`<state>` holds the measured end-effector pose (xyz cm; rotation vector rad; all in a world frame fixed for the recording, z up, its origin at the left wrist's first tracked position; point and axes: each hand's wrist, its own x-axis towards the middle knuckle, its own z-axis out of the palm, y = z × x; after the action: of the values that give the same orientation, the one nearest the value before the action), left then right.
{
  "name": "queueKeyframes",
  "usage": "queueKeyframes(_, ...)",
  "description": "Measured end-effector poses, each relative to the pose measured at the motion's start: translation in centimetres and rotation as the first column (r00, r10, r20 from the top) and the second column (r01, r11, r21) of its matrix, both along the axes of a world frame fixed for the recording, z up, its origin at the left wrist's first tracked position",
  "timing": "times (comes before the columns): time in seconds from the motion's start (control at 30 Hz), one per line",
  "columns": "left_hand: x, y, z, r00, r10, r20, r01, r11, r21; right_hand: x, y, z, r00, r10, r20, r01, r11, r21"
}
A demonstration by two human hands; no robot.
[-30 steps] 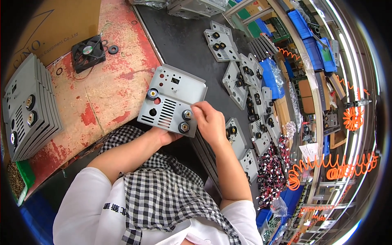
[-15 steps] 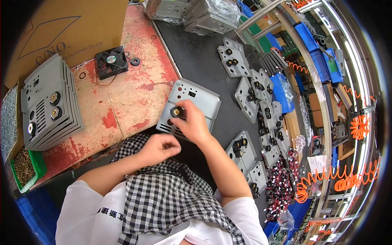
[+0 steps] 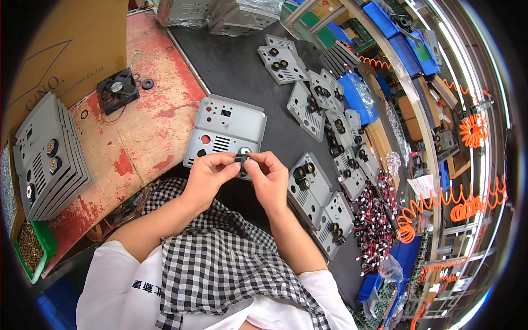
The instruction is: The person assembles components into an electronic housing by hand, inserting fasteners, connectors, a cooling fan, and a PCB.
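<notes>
The left hand (image 3: 206,179) has just come in to join the right hand (image 3: 269,179), and from where I stand both are pinched narrow, fingertips closed round one small black fitting (image 3: 241,158). It sits between them, over the near edge of the grey panel (image 3: 236,118). For the work in hand, that seems to mean the attention is on the little part itself now, with the panel left to lie (whether the fingers are twisting one piece against another, I can't tell from here)

Half a second ago the right hand alone had the fitting, out over the panel, while the left hung curled and empty. A second ago the left was under the panel, the right was at its near corner, and a fitting sat about the large round hole (image 3: 205,139); that hole is bare now, with red showing through it. The panel lies where the worn red bench (image 3: 140,129) meets the dark tabletop (image 3: 220,66), no hand visibly gripping it. One brass-centred fitting (image 3: 245,149) peeks out just behind the fingertips; whatever is beside it is hidden. Over on the left, the stack of panels (image 3: 38,146) and the black fan (image 3: 118,93) look undisturbed
</notes>
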<state>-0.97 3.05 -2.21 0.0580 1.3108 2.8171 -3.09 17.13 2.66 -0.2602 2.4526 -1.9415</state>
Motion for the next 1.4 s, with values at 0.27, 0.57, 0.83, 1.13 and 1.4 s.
queueKeyframes(0.27,-0.2,-0.5,-0.7,0.958,-0.238,0.157,0.140,0.872,0.469,0.5,-1.4,3.2,0.690,0.374,-0.619,0.002,0.855,0.518)
queueKeyframes(0.57,0.3,-1.8,-1.4,0.955,-0.277,0.102,0.182,0.824,0.536,-2.3,1.8,1.8,0.957,0.288,-0.035,-0.262,0.911,0.317)
queueKeyframes(0.83,0.9,-3.0,-1.1,0.956,-0.228,0.184,0.110,0.861,0.497,-1.1,-2.6,3.8,0.858,0.463,-0.222,-0.285,0.790,0.543)
queueKeyframes(1.13,5.5,-6.6,-4.8,0.899,-0.221,0.378,0.065,0.921,0.384,-2.3,-4.7,1.5,0.893,0.416,-0.172,-0.242,0.765,0.597)
queueKeyframes(1.4,0.1,-4.4,-10.9,0.858,-0.291,0.423,-0.061,0.761,0.646,-3.1,-2.9,-1.8,0.917,0.397,0.042,-0.339,0.720,0.606)
